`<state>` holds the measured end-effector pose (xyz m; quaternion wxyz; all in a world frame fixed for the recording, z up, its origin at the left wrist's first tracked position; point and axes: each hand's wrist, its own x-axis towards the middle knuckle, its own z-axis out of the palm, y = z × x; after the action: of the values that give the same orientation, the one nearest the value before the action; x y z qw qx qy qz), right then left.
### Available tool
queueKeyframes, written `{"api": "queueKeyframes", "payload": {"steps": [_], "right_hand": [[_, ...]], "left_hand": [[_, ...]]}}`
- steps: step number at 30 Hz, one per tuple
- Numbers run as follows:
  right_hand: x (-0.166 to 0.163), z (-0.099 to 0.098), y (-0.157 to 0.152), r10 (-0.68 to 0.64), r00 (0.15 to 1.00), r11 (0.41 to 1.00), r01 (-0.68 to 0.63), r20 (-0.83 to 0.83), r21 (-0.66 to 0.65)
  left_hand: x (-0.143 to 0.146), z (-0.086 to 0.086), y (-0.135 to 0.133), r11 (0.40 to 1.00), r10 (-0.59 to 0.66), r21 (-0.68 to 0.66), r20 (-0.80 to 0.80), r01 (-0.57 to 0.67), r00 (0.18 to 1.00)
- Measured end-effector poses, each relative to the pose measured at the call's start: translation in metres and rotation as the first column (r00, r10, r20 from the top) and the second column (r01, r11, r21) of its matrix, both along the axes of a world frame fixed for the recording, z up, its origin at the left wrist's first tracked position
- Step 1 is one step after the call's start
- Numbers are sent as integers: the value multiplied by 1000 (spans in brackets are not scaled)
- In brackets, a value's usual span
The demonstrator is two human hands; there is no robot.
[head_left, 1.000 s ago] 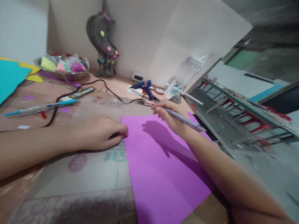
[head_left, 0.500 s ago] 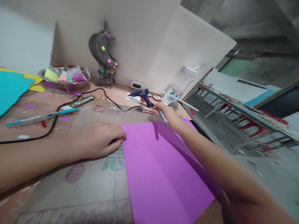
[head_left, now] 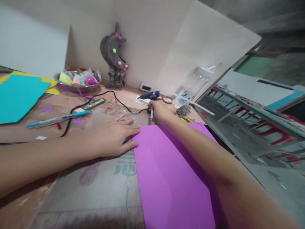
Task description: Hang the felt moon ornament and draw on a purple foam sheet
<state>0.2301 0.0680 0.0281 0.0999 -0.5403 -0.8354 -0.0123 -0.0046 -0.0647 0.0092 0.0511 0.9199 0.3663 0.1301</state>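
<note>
My left hand [head_left: 115,135] lies flat with its fingers spread, on a clear plastic sheet [head_left: 114,190] with printing on it. Its fingertips touch the left edge of a purple sheet of paper [head_left: 171,178]. Beyond the far edge of that paper, my right hand [head_left: 159,110] is closed round a pale purple pen [head_left: 152,114], which points down. Right behind this hand is a blue glue gun [head_left: 150,95], whose handle is hidden by the fingers. Whether the hand touches the glue gun I cannot tell.
To the right are grey yarn [head_left: 183,110] and a clear bottle [head_left: 194,84]. A metal bowl [head_left: 77,86] of colourful packets stands at back left, near a grey moon ornament [head_left: 115,54]. A black cable [head_left: 111,92], a blue pen [head_left: 59,118] and turquoise sheets [head_left: 22,98] lie left.
My left hand has opened from a curled shape to spread fingers. My right hand has moved left towards the glue gun, and its pen has turned more upright. The view has shifted slightly.
</note>
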Motion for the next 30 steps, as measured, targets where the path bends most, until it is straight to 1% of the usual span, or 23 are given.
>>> {"api": "queueKeyframes", "payload": {"steps": [3,5,7,9,11,12,14,17,21,25,28,30], "right_hand": [[0,10,-12,32,991,999,-30,-128,19],[1,19,-33,79,967,997,-81,-242,3],[2,27,-63,154,872,976,-208,-464,-66],[5,32,-96,211,804,923,-352,-556,-158],[8,33,-124,239,789,856,-446,-566,-261],[9,33,-134,259,781,830,-480,-568,-283],[11,29,-147,338,776,804,-532,-532,-265],[14,21,-151,452,776,793,-575,-439,-200],[16,15,-149,523,766,765,-615,-375,-189],[13,8,-153,553,749,762,-632,-365,-142],[4,0,-158,574,729,762,-643,-373,-83],[-2,-2,-161,591,729,764,-643,-346,-50]], "left_hand": [[3,-4,8,999,31,-22,18,-31,999],[2,-9,13,998,65,-1,63,-65,996],[1,-12,17,997,54,43,136,-61,989],[-1,-13,17,997,-18,71,225,2,974],[-3,-13,17,994,-103,72,287,85,952],[-4,-13,16,991,-132,65,298,117,945],[-5,-14,16,988,-155,41,289,149,945],[-5,-15,17,989,-145,2,254,149,956],[-5,-14,17,991,-118,-40,205,129,972],[-5,-14,18,990,-106,-68,183,120,977],[-4,-13,19,990,-111,-65,181,124,977],[-4,-13,19,989,-121,-58,185,134,975]]}}
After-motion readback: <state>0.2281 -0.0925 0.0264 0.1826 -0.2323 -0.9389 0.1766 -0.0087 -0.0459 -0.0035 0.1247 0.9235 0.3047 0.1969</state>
